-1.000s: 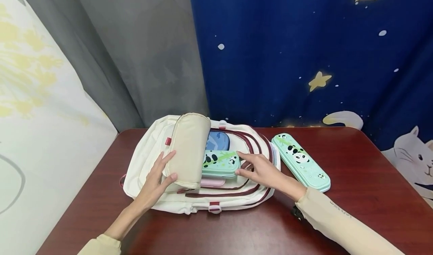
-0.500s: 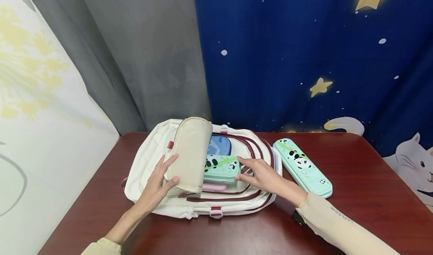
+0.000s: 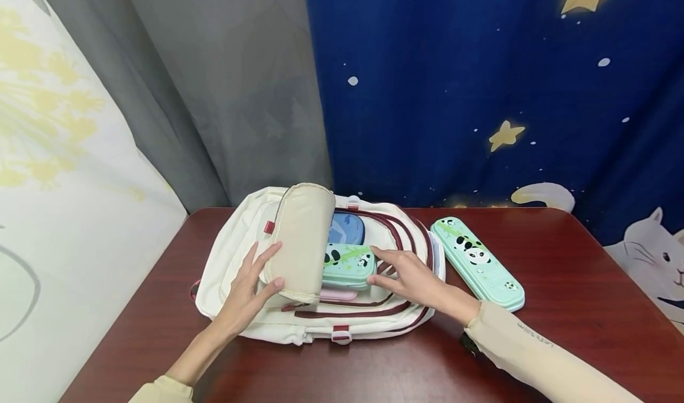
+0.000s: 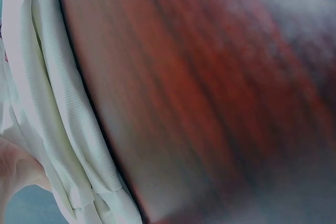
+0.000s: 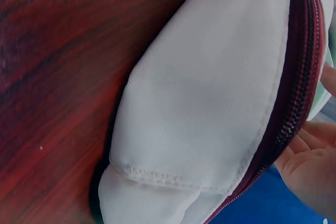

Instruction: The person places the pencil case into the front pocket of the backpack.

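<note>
Case [image 3: 348, 265] against right hand [image 3: 411, 277] fingertips

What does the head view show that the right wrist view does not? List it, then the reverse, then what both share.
Head view only: left hand gripping the folded-back beige flap, a blue case and pink item inside, the long panda case on the table, both sleeves.

Right wrist view only: the maroon zipper teeth and the backpack's bottom seam close up.

Both: the white backpack, the wooden table, the right hand at the small panda case.
</note>
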`<state>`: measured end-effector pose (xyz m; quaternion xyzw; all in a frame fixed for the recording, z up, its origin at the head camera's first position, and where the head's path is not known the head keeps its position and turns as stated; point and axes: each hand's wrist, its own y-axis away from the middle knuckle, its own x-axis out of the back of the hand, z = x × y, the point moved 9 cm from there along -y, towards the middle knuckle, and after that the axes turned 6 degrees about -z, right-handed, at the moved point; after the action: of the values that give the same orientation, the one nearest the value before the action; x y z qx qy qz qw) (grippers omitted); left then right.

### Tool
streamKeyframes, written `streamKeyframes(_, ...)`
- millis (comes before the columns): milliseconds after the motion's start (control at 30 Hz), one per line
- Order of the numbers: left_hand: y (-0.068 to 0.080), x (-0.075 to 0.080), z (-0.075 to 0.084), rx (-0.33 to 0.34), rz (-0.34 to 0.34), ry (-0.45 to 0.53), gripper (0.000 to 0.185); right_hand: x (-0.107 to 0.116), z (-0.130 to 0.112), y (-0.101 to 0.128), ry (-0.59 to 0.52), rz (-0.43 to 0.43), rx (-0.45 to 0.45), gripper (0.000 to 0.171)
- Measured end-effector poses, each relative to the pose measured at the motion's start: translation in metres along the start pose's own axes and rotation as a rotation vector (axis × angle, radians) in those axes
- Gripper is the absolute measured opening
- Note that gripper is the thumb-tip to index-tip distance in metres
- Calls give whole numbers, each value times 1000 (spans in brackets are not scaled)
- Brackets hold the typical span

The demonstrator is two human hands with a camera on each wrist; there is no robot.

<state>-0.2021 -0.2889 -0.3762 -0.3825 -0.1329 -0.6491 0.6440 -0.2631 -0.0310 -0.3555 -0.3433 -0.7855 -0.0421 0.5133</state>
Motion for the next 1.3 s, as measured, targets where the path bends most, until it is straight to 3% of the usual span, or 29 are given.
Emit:
streamKeyframes(367, 0, 4, 4, -10, 20, -29, 62, 0, -4, -5, 15, 10, 32, 60)
streamKeyframes(600, -1, 5, 4, 4, 5, -49, 60, 1, 0, -8, -62, -8, 34, 59)
streamKeyframes(867, -1, 9, 5, 3, 0, -61, 58, 1, 3, -14, -68, -23, 67, 58)
streamKeyframes(1300, -4, 4, 6, -2, -4, -107, 61, 0, 13, -9, -109, -41, -17, 63)
